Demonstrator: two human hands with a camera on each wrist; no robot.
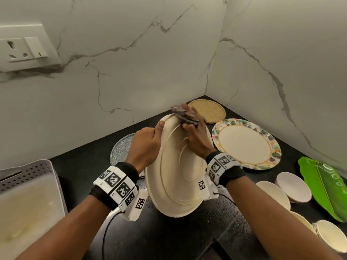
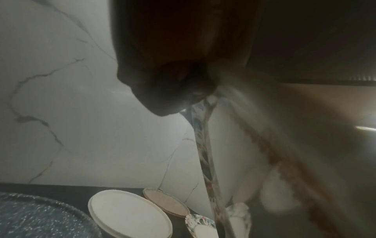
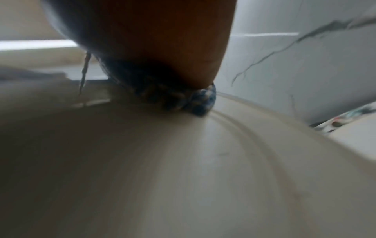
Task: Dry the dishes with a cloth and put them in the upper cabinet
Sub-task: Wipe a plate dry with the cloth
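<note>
wiping well here means the left hand (image 1: 145,147) gripping the cream plate (image 1: 176,177) rim firmly — tilted — while the right hand (image 1: 195,136) presses the bunched cloth (image 1: 183,114) around its far edge.

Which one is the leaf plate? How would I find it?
Look along the right marble wall to the black counter below it. The leaf plate lies at the far right edge, beside the plain pale bowls. It alone is bright green, long and leaf-shaped.
</note>
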